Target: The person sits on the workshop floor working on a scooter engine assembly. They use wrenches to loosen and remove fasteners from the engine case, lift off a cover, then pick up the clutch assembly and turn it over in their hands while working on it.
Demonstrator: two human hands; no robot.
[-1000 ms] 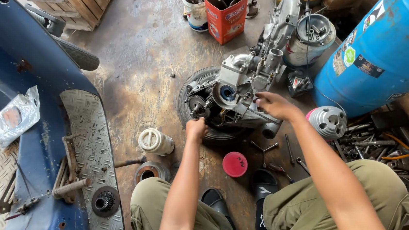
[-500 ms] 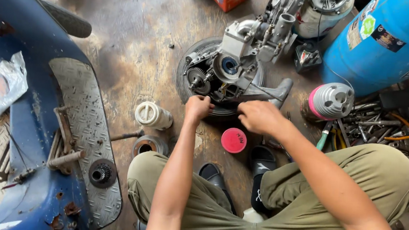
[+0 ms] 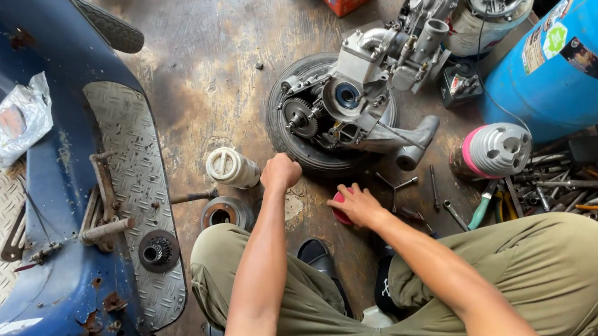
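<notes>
A grey scooter engine (image 3: pixel 361 102) with an exposed gear lies on a small black tyre (image 3: pixel 293 146) on the concrete floor. My left hand (image 3: pixel 281 172) is a closed fist just below the tyre's near edge, beside a white ribbed canister (image 3: pixel 231 168); I cannot see anything in it. My right hand (image 3: pixel 356 204) lies palm down with fingers spread over a small red round lid (image 3: pixel 337 201), which it mostly covers. Loose bolts and small tools (image 3: pixel 425 196) lie just right of that hand.
A blue scooter body (image 3: pixel 38 133) with a checker-plate floorboard fills the left. A metal ring (image 3: pixel 226 213) sits by my left knee. A finned cylinder with a pink band (image 3: pixel 496 151), a blue barrel (image 3: pixel 577 62) and a heap of hand tools (image 3: pixel 568 185) stand at the right.
Both hands have come off the engine and drawn back toward me. The right hand has dropped onto the red lid, and the left has closed into a fist below the tyre.
</notes>
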